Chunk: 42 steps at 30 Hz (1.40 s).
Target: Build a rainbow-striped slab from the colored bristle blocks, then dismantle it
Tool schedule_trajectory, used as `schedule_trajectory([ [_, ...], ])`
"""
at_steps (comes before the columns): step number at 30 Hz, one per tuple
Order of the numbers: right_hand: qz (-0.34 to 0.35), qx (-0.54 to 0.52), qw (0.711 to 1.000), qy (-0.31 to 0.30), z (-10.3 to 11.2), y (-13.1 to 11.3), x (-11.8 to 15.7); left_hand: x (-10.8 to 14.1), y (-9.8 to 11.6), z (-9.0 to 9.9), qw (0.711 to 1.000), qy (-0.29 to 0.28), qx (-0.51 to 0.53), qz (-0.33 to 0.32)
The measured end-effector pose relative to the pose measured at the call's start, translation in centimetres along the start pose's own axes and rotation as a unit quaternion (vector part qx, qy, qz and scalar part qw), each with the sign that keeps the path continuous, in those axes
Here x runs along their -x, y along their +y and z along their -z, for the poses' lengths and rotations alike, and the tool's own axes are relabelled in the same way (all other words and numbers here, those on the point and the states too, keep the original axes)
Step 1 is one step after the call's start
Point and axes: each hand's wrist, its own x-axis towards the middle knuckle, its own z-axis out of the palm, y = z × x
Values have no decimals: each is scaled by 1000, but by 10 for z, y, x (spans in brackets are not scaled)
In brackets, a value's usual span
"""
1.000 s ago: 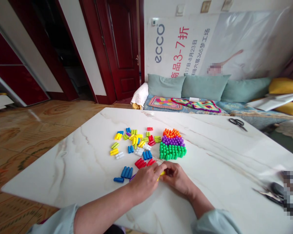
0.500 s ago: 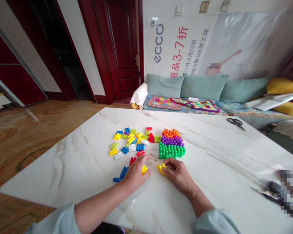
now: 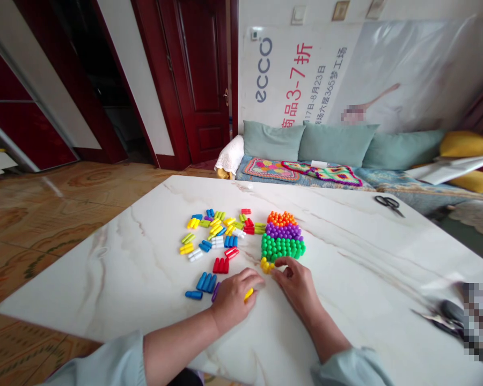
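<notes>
Yellow pegs [image 3: 248,294] show between the curled fingers and thumb of my left hand [image 3: 234,296]. My right hand [image 3: 297,280] has its fingertips closed at a small yellow cluster [image 3: 266,265] on the table. That cluster lies just below a block of upright green pegs [image 3: 282,247], with purple pegs [image 3: 284,231] and orange pegs [image 3: 282,219] in rows behind. Red pieces [image 3: 221,265], blue pieces [image 3: 206,282] and a purple piece [image 3: 216,291] lie left of my left hand. Beyond them is a loose spread of yellow, white, blue, green and red pieces [image 3: 217,243].
The white marbled table [image 3: 137,268] carries black scissors [image 3: 387,202] at the far right and another pair [image 3: 446,316] at the near right, partly blurred out. Behind it stands a sofa [image 3: 370,176] with green cushions [image 3: 338,143].
My left hand has moved right with its yellow pegs, uncovering the red and purple pieces. The yellow cluster at my right hand now sits farther forward, close against the green block.
</notes>
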Motion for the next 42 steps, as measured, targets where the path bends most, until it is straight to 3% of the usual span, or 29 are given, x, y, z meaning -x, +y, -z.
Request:
schedule_trajectory([
  [3,35,57,996,51,6,-2,5,0,2,1,1000,-11,-16,-9],
  [8,88,84,988,-92,6,-11,11,0,-1,-2,999,-21,-33,-30],
  [10,84,109,984,-113,4,-12,11,0,-1,-3,999,-23,-37,-29],
  [20,42,188,979,-71,3,-3,7,1,-4,-5,1000,-12,-7,2],
  [23,52,153,984,-78,2,-7,9,1,-6,-7,998,24,49,10],
  [25,84,97,985,-117,2,-13,12,0,-6,-8,995,42,87,-2],
  [29,183,-26,957,-223,0,-26,15,0,-6,-8,987,32,141,-67],
  [31,196,-55,948,-246,-1,-28,16,0,-6,-8,984,27,154,-85],
  [42,65,-155,953,-253,-10,-28,17,-1,-8,-9,981,35,176,-76],
])
